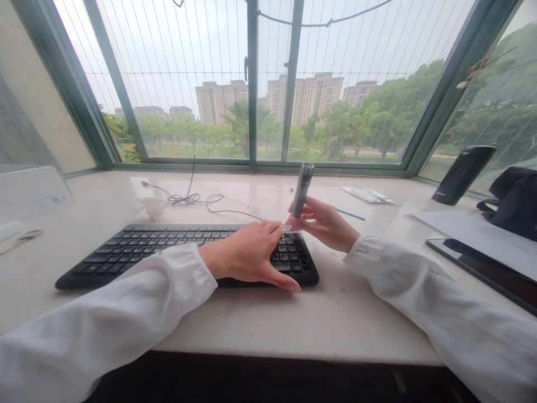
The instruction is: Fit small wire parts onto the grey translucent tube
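A black keyboard (pixel 138 246) lies on the pale desk (pixel 344 313) in front of me. My left hand (pixel 247 254) rests flat on its right end, fingers stretched over the keys and thumb on the front edge. My right hand (pixel 325 224) is closed round the lower part of a slim grey cylindrical tool (pixel 302 187), held nearly upright with its tip down at the keyboard's far right corner. Both arms wear white sleeves.
A white cable (pixel 197 198) coils behind the keyboard. A dark tablet (pixel 482 268) and papers (pixel 470 229) lie at the right, with a black upright device (pixel 464 173) and a dark bag (pixel 516 198). A white box (pixel 29 193) stands at the left. Windows run along the back.
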{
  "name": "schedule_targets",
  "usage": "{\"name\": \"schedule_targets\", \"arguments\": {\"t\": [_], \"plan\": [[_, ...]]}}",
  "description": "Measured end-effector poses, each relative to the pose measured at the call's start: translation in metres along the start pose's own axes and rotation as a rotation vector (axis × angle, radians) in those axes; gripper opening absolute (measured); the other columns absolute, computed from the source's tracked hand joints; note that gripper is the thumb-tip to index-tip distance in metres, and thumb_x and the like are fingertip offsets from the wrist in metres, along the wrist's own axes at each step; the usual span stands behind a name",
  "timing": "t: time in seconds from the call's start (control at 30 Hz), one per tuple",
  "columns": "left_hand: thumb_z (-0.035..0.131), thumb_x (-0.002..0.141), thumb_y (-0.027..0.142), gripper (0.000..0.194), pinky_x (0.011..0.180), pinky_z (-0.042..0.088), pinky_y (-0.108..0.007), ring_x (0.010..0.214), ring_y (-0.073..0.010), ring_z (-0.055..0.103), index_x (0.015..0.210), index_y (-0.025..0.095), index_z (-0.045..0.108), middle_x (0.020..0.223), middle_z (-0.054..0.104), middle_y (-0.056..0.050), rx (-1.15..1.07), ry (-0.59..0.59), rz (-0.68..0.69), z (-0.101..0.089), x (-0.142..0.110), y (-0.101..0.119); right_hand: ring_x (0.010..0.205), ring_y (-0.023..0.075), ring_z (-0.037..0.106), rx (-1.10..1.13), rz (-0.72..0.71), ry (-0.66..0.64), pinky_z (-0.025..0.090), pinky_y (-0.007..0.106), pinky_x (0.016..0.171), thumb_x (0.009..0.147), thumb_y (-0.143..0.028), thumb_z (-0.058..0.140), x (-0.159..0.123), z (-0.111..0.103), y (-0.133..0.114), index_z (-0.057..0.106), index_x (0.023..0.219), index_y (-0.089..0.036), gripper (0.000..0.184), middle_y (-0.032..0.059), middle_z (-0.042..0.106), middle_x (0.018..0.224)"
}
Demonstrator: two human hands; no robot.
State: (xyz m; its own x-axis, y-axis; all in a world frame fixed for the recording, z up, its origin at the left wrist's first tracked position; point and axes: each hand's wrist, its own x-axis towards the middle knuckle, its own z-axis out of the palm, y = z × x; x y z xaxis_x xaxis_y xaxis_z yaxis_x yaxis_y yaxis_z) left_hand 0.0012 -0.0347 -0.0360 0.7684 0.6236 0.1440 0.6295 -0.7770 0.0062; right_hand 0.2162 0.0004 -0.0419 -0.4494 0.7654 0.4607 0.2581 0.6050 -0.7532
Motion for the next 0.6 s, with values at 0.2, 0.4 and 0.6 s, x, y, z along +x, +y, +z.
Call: {"name": "schedule_targets", "arguments": {"t": [0.2,0.4,0.6], "plan": [[0.042,0.068,0.091,0.107,0.108,0.034,-0.037,0.127,-0.031,0.047,0.141,0.012,0.04,0.141,0.049,-0.015,-0.001,-0.019,0.029,-0.0052,0.0001,0.0013,0.075,0.0177,0.07,0.106,0.039,-0.082,0.059,0.034,0.074,0.08,-0.046,0.071,-0.0025,0.0003,0.0075,0.058,0.099,-0.02,0.034,0.0016,0.068,0.086],[0.043,0.07,0.089,0.107,0.109,0.033,-0.035,0.13,-0.0298,0.044,0.145,0.013,0.034,0.145,0.044,-0.014,0.005,-0.058,0.008,-0.0085,0.0002,0.0038,0.074,0.0174,0.069,0.177,0.076,-0.094,0.059,0.035,0.074,0.077,-0.044,0.073,-0.0004,0.0013,0.0096,0.057,0.098,-0.019,0.036,0.002,0.068,0.085],[0.045,0.073,0.086,0.101,0.107,0.034,-0.032,0.129,-0.0283,0.046,0.145,0.015,0.034,0.145,0.045,-0.013,0.008,-0.064,0.004,-0.0075,-0.0004,0.0025,0.073,0.019,0.068,0.097,0.093,-0.086,0.058,0.035,0.071,0.075,-0.041,0.075,0.0014,-0.0021,0.0027,0.056,0.091,-0.017,0.034,0.0023,0.067,0.077]]}}
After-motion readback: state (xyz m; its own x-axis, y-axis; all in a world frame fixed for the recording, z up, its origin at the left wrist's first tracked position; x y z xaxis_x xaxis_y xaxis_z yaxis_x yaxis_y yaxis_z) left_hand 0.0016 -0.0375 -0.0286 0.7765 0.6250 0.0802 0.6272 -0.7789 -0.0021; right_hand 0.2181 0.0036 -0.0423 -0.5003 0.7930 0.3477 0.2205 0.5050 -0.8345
